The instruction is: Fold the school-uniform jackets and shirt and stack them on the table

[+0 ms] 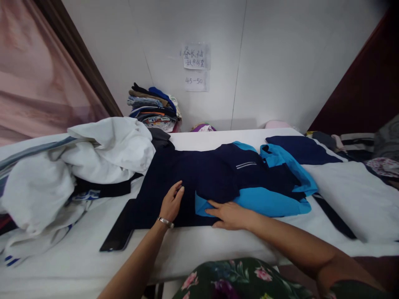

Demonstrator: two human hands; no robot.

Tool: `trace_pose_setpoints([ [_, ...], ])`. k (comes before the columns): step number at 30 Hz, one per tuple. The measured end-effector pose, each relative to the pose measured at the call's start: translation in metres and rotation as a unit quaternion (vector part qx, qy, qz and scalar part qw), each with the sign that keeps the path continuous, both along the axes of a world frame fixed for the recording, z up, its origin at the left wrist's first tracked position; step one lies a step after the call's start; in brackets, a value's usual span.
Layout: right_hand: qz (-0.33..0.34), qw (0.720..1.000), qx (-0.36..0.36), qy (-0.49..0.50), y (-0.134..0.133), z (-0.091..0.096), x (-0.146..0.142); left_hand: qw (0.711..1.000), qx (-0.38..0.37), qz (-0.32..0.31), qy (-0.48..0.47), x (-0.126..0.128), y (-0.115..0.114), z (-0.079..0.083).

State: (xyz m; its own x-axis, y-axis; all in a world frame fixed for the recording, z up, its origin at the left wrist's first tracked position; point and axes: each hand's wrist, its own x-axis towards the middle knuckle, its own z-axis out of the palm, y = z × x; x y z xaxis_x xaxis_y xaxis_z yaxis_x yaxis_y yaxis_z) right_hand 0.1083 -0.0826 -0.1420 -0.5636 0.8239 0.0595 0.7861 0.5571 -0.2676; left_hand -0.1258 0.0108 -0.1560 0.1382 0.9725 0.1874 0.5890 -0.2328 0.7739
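Note:
A navy and light-blue garment point(224, 174) lies spread across the white table point(193, 249). My left hand point(171, 202) rests flat on its navy part near the front edge, fingers stretched out, a bracelet on the wrist. My right hand point(229, 214) lies flat just to the right, fingers extended leftward over a light-blue panel at the garment's lower edge. Neither hand grips anything.
A heap of white and striped clothes point(77, 166) fills the table's left side. A stack of folded clothes point(154, 109) stands against the back wall under paper notes point(196, 66). More garments point(358, 143) lie at the far right. A pink curtain point(37, 74) hangs left.

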Motion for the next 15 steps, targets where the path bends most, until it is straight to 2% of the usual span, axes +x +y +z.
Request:
trace_pose_setpoints([
  [2,-0.026,1.000,-0.006,-0.007,-0.010,-0.004,0.001,0.999,0.026,-0.018,-0.009,0.013,-0.011,0.011],
  [4,-0.038,0.999,-0.010,-0.006,-0.014,-0.004,0.002,0.990,0.086,-0.104,0.037,0.031,-0.024,0.019],
  [6,-0.044,0.999,-0.010,-0.007,-0.018,-0.004,0.002,0.963,0.137,-0.197,0.121,0.050,-0.037,0.022],
  [8,-0.049,0.999,-0.003,-0.011,-0.023,-0.005,0.004,0.935,0.153,-0.241,0.209,0.066,-0.043,0.020],
  [11,-0.065,0.997,0.018,-0.021,-0.033,-0.010,0.019,0.917,0.140,-0.234,0.291,0.080,-0.040,0.014],
  [15,-0.124,0.989,0.074,-0.033,-0.055,-0.020,0.067,0.914,0.136,-0.200,0.326,0.084,-0.020,0.013],
])
